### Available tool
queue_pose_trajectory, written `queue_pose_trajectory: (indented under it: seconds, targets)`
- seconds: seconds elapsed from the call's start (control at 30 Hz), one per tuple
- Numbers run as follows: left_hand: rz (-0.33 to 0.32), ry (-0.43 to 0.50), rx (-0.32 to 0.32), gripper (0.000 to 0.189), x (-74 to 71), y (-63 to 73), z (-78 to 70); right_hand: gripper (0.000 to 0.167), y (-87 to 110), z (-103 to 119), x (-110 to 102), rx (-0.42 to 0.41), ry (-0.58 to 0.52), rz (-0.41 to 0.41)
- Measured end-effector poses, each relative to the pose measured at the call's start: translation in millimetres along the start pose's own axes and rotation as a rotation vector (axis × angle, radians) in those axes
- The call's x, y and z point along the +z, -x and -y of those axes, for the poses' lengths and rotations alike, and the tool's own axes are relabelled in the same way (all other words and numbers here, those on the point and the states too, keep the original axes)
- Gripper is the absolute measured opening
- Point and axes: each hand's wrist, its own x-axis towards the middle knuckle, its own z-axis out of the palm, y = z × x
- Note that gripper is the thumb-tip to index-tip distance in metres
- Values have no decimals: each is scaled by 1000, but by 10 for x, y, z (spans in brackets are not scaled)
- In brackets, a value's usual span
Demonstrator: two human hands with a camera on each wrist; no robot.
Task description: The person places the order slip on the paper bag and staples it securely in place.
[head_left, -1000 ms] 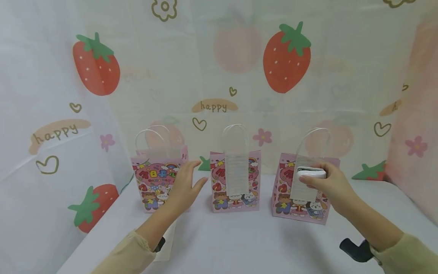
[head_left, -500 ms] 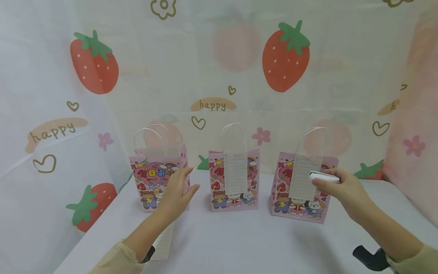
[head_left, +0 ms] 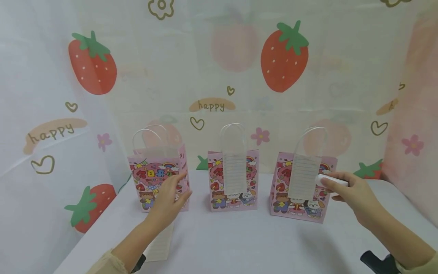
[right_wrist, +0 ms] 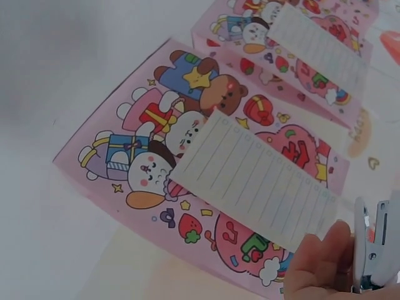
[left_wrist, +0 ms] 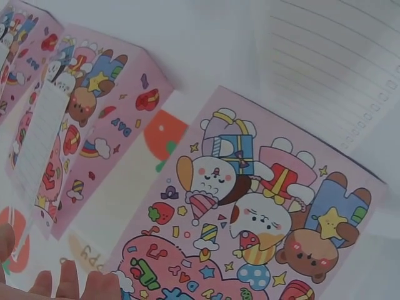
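Observation:
My right hand (head_left: 356,194) grips a small white stapler (head_left: 330,181) just right of the right pink gift bag (head_left: 284,182). In the right wrist view the stapler (right_wrist: 375,256) appears at the lower right corner. A lined paper strip (head_left: 301,179) hangs down that bag's front from the top. The middle bag (head_left: 215,190) carries a similar lined strip (head_left: 234,175). My left hand (head_left: 164,201), fingers loosely spread and holding nothing, is in front of the left gift bag (head_left: 140,179); whether it touches the bag I cannot tell. No strip shows on that bag's front.
Another lined paper strip (head_left: 159,245) lies on the white table (head_left: 239,243) by my left forearm, partly hidden by it. All three bags stand upright with thin white handles. A strawberry-print curtain (head_left: 191,57) closes off the back and sides.
My right hand has moved right with the stapler, away from the strip on the right bag. The left hand has drawn slightly left and down. The bags stay in place.

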Motion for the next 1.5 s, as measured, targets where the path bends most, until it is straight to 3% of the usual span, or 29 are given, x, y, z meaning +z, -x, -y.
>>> queue_pose_trajectory:
  seconds: [0.23, 0.57, 0.87, 1.07, 1.5]
  targets:
    - [11, -38, -9, 49, -36, 91, 35, 60, 52, -76, -47, -55, 18, 9]
    - [31, -62, 1, 48, -77, 204, 107, 55, 89, -156, -107, -31, 47, -9]
    - [29, -102, 5, 50, -119, 315, 215, 49, 145, -282, -180, -13, 5, 56]
    - [51, -114, -62, 50, -156, 393, 271, 44, 173, -369, -219, 32, -32, 69]
    - [79, -206, -50, 47, -216, 628, 433, 63, 254, -584, -229, 106, -15, 100]
